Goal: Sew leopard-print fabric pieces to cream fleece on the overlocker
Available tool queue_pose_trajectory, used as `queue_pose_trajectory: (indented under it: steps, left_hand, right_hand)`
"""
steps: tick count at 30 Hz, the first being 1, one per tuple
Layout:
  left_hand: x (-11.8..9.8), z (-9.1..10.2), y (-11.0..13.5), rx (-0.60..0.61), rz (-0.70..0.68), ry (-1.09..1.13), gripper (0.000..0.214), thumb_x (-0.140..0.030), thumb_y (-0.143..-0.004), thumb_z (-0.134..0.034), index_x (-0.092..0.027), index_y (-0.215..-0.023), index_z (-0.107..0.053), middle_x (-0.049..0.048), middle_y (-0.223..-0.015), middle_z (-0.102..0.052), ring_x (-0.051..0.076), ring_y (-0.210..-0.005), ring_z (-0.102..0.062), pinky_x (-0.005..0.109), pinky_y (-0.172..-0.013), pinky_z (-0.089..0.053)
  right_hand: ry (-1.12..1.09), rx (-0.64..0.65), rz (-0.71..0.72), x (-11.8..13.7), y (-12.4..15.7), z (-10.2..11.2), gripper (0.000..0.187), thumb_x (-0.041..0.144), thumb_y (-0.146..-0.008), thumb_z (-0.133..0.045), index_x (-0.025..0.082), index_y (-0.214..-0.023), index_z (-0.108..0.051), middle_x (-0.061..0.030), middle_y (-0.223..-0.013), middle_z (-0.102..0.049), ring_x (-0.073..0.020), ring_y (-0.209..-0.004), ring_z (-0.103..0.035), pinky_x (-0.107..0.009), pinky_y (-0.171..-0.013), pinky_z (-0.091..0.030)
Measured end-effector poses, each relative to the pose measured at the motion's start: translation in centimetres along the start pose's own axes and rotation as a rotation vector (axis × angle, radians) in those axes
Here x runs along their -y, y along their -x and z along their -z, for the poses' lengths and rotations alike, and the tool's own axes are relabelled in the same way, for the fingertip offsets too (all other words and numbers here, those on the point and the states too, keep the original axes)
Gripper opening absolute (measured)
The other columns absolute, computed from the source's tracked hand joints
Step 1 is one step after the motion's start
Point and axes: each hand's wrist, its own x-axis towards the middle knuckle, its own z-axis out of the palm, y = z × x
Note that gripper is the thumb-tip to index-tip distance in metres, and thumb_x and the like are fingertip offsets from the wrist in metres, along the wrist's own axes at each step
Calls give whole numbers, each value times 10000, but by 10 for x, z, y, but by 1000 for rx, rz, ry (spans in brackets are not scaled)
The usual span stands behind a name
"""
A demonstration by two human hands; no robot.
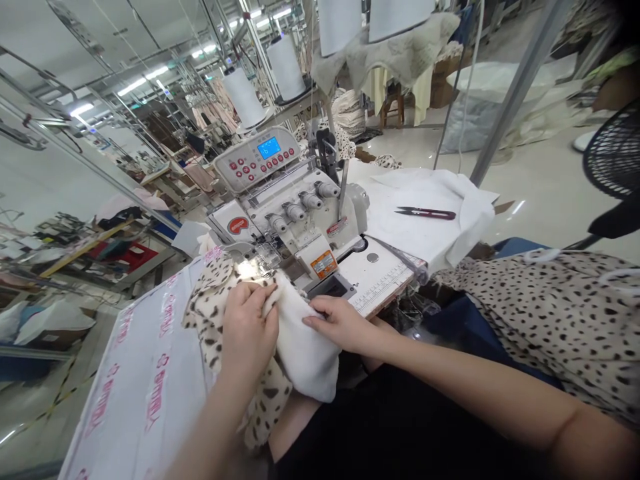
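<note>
Firstly, one cream plush fabric with dark spots point(213, 313) was listed, placed at the lit stitching area of a white metal sewing machine point(313, 233), by which four grey dials and a blue display point(269, 147) were carried. Beside it, and touching it, one white plush fabric point(307, 360) was entered; whether the two were faces of a single piece could not be told.

Left hand point(250, 327): grip closed, the spotted fabric pinched near its border with the white. Right hand point(345, 325): grip closed between thumb and fingers, the upper edge of the white fabric held.

Step in hand: judged to be the arranging of edges at the machine's front. By the next move, it was judged, level edges and a light, even hold were called for.

Long axis: the spotted fabric was extended from the machine down towards the person's lap; the white fabric was hung in much the same direction, its rounded end lowermost.

Also recorded: one flat surface point(135, 380), wrapped in white sheeting with pink print, left of the machine; one pair of dark red and black thread snips point(430, 213), laid on white cloth point(425, 183), tips directed left.
</note>
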Motion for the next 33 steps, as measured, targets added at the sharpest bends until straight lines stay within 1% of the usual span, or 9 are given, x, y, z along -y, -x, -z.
queue_pose_trajectory:
  steps: [4,7,11,15,18,24,29,31,33]
  left_hand:
    - [-3,-4,0,-39,-68,-182,214,-74,-709,-500,-96,-892,-608,70,-787,-507,205,-804,-451,342,-741,-418]
    - [-9,-10,0,-84,-126,-284,176,-77,-727,-486,-86,-852,-608,82,-763,-507,213,-778,-443,339,-708,-416]
    - [-17,-15,7,-101,-153,-353,211,-90,-762,-471,-62,-924,-603,86,-744,-504,211,-753,-441,322,-673,-410]
    - [-20,-17,19,-115,-172,-317,297,-67,-788,-444,-72,-1067,-546,75,-776,-527,187,-754,-451,303,-691,-416]
    - [-18,-17,23,-114,-187,-264,317,-59,-791,-444,-86,-1096,-527,70,-796,-539,178,-763,-461,292,-701,-423]
    - [-9,-14,12,-28,-198,-232,287,-59,-789,-422,-79,-1041,-558,59,-739,-518,180,-743,-461,304,-707,-432]
    - [2,-11,-3,82,-81,-204,208,-186,-830,-422,-125,-873,-616,54,-708,-507,183,-720,-470,314,-678,-425]
    - [3,-11,-5,79,-60,-216,206,-201,-829,-424,-118,-827,-614,65,-729,-509,192,-740,-472,324,-694,-425]
    - [-1,-11,-2,36,-61,-232,194,-167,-807,-434,-103,-877,-603,81,-778,-514,204,-779,-468,334,-717,-426]
  right_hand:
    - [-9,1,-15,-1,1,-3,229,186,-792,-527,161,-596,-411,31,-633,-413,-104,-620,-416,-219,-565,-300]
    - [-10,2,-9,-2,0,-6,212,186,-794,-524,160,-608,-424,26,-645,-427,-110,-632,-425,-224,-572,-298]
    - [-28,-4,21,0,3,-5,231,189,-799,-518,163,-603,-397,29,-635,-410,-107,-620,-418,-226,-574,-295]
    - [-25,-17,46,2,9,-6,263,200,-804,-511,167,-591,-360,28,-634,-396,-108,-622,-410,-227,-576,-298]
    - [-6,-19,42,2,13,-6,285,206,-806,-511,170,-584,-336,30,-631,-382,-106,-615,-399,-227,-567,-294]
    - [14,-20,44,4,5,-5,281,203,-805,-516,170,-584,-345,31,-628,-389,-105,-611,-405,-226,-567,-299]
    - [58,-26,64,4,-11,-6,285,203,-810,-520,168,-584,-351,32,-632,-400,-104,-622,-414,-222,-579,-294]
    - [60,-26,65,4,-15,-7,290,198,-805,-526,167,-581,-345,36,-627,-395,-100,-614,-409,-219,-575,-289]
    - [50,-30,54,4,-17,-7,294,198,-801,-530,166,-576,-343,41,-616,-386,-96,-599,-400,-217,-567,-283]
